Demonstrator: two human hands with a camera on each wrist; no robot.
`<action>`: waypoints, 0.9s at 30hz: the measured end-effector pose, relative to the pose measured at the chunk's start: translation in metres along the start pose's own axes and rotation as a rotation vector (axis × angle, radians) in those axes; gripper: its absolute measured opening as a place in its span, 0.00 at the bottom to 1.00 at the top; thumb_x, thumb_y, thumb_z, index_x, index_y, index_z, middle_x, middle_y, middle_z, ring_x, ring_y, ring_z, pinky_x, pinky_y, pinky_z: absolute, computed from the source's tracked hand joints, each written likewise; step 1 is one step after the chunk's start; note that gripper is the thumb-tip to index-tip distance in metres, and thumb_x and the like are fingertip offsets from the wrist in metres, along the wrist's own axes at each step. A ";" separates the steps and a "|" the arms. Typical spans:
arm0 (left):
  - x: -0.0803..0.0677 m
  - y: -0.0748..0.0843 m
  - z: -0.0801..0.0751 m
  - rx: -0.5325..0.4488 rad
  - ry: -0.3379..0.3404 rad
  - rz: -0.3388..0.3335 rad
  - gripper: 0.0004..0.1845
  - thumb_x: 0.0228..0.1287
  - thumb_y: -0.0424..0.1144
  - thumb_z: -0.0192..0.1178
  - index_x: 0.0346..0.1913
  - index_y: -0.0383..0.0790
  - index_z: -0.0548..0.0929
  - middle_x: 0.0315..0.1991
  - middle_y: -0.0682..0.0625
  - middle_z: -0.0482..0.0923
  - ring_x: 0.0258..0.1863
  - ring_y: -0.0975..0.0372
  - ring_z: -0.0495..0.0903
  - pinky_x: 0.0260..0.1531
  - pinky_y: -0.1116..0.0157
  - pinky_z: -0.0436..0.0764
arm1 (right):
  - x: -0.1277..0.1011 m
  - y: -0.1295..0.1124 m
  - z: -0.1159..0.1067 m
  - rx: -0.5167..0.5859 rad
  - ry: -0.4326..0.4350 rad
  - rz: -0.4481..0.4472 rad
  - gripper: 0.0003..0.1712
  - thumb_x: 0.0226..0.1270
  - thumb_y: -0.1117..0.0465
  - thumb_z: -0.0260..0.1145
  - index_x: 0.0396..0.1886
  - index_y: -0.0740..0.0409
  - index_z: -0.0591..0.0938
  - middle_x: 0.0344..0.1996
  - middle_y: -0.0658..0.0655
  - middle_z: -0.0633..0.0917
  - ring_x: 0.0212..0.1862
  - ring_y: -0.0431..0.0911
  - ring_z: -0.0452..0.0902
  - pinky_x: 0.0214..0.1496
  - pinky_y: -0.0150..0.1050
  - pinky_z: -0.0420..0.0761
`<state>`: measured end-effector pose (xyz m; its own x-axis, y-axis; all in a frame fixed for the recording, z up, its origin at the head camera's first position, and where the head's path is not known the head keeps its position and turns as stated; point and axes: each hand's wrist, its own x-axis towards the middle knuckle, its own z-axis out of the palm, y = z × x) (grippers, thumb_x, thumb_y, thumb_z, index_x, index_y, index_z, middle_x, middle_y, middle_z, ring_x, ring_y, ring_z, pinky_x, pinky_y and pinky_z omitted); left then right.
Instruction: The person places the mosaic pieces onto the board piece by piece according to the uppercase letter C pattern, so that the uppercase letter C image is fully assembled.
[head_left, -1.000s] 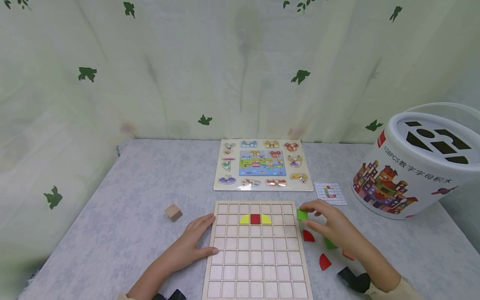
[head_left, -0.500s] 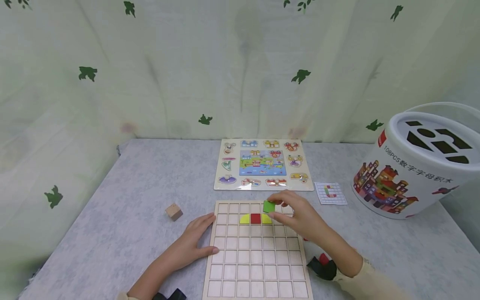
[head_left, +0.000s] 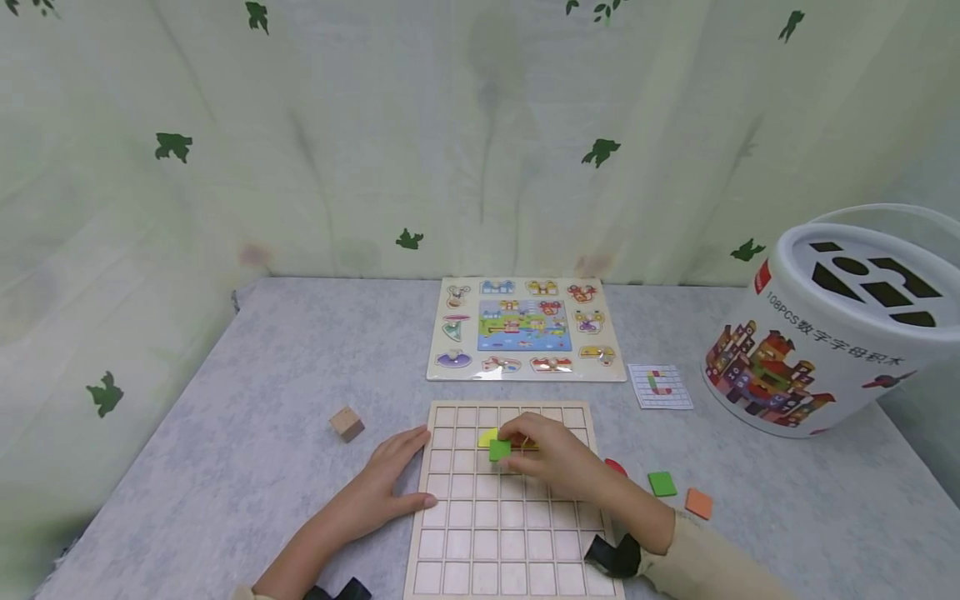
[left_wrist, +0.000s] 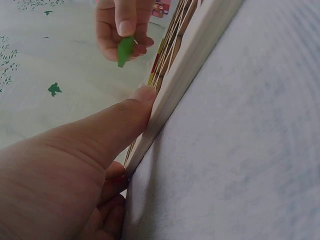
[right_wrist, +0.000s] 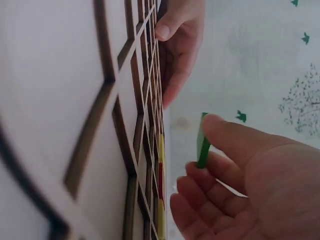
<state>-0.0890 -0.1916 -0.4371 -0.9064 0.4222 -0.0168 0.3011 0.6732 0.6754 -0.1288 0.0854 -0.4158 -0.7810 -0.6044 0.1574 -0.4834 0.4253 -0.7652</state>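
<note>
The right hand (head_left: pixel 555 458) pinches a thin, flat green square tile (head_left: pixel 499 450) just above the pale wooden grid board (head_left: pixel 517 533), beside its yellow quarter-round piece (head_left: pixel 487 438). The left hand (head_left: pixel 386 483), fingers straight, presses the board's left edge on the grey mottled bench (head_left: pixel 247 417).

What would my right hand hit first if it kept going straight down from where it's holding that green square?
Most likely the wooden grid board. The right hand pinches the green square above cells just below the yellow piece. The cell beneath looks empty, though how high the hand hovers is unclear.
</note>
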 end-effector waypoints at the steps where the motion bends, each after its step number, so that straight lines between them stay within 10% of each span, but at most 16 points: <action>1: 0.000 0.000 0.000 -0.001 -0.001 -0.004 0.48 0.49 0.59 0.61 0.67 0.36 0.56 0.67 0.44 0.53 0.65 0.48 0.48 0.58 0.46 0.55 | 0.000 0.001 0.002 -0.002 -0.011 0.016 0.14 0.55 0.57 0.68 0.42 0.53 0.78 0.36 0.43 0.77 0.39 0.41 0.73 0.41 0.34 0.74; 27: -0.001 0.000 -0.001 -0.010 0.004 -0.002 0.47 0.49 0.57 0.63 0.68 0.36 0.56 0.67 0.44 0.52 0.65 0.49 0.48 0.58 0.47 0.55 | 0.007 0.007 0.010 -0.223 -0.086 -0.065 0.13 0.58 0.56 0.65 0.44 0.50 0.80 0.36 0.43 0.75 0.36 0.35 0.67 0.39 0.29 0.70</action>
<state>-0.0883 -0.1926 -0.4366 -0.9081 0.4185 -0.0154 0.2964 0.6681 0.6825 -0.1338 0.0774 -0.4266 -0.7130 -0.6869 0.1408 -0.6147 0.5157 -0.5969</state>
